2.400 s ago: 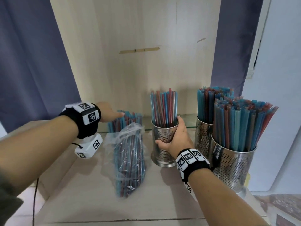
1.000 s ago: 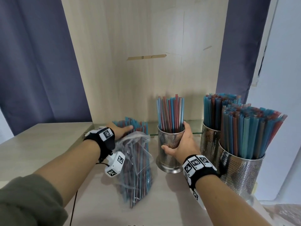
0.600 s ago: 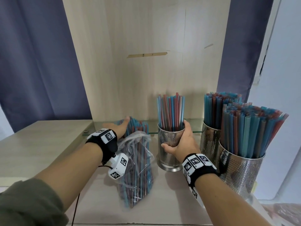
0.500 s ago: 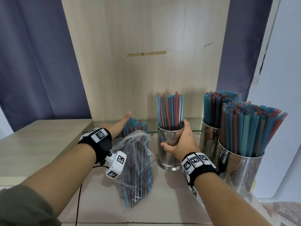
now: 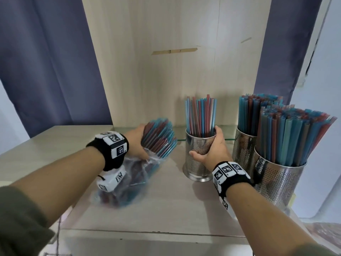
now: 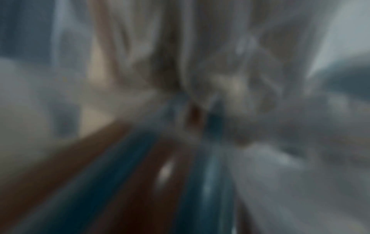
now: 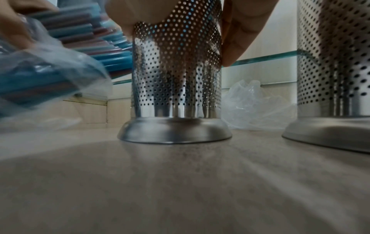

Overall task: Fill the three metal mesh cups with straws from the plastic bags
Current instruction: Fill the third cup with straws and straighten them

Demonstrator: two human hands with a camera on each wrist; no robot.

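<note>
Your left hand (image 5: 135, 143) grips the bundle of red and blue straws (image 5: 158, 138) where it sticks out of the clear plastic bag (image 5: 129, 180). The bag lies on the desk (image 5: 166, 209) toward its left side; it is motion-blurred, and the left wrist view is too blurred to read. Your right hand (image 5: 212, 150) wraps around the upper wall of the middle mesh cup (image 5: 198, 159), thumb on the near side and fingers (image 7: 238, 34) over the far rim. This cup stands upright on the desk and is partly filled with straws. Two more mesh cups, the rear cup (image 5: 241, 150) and the nearest cup (image 5: 276, 182), stand packed with straws at the right edge. A crumpled empty bag (image 7: 258, 106) lies behind the cups.
</note>
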